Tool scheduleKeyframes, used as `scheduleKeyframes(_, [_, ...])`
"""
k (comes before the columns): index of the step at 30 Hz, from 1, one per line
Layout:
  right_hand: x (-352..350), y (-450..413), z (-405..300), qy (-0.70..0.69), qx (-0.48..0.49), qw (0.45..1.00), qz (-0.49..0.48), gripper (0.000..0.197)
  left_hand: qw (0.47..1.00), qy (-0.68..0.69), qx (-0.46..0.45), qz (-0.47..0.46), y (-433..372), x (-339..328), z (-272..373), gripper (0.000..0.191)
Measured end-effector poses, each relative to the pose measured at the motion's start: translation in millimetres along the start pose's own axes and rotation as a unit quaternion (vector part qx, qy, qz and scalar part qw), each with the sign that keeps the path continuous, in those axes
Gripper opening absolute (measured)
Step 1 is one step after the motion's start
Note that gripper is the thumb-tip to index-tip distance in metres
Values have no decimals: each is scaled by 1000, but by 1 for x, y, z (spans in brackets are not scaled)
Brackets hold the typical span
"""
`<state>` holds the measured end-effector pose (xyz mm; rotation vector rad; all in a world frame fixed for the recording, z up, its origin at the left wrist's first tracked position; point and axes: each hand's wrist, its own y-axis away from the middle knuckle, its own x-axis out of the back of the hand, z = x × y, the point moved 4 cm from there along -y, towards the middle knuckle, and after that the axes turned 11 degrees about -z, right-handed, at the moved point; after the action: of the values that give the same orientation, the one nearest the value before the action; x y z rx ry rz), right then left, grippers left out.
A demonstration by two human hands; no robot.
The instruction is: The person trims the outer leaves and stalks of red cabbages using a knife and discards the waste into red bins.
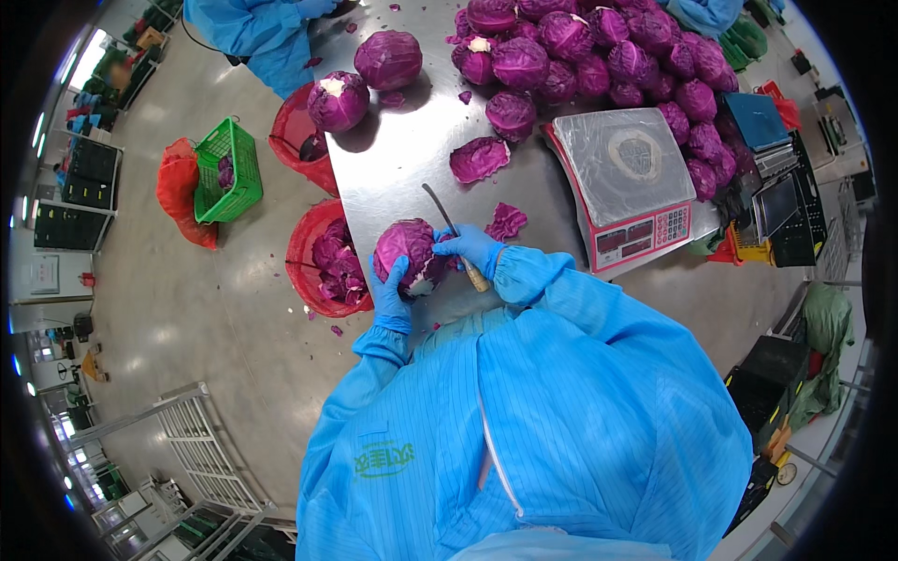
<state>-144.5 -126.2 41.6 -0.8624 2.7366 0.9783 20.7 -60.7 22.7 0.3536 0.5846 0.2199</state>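
Note:
Both my hands wear blue gloves. My left hand supports a head of red cabbage from the near left side, at the edge of the steel table. In my right hand is a knife with a dark curved blade and a light handle; the blade points away from me. The fingertips of that hand touch the cabbage's right side, where leaf parts look loosened. A loose leaf lies just right of it, and a cupped outer leaf farther back.
A digital scale stands at the right, with a pile of red cabbages behind it. Two cabbages sit back left. Red mesh-lined bins stand along the left edge. A co-worker's blue sleeve shows beyond.

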Motion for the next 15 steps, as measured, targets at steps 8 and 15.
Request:
scheduleKeyframes(8, [-50,52,1,301,263,908,-128,24,949,276,145,-34,-11,18,-20,57])
scheduleKeyframes(15, [-22,3,-8,237,229,942,63,65,976,204,81,8,-16,17,-17,55])
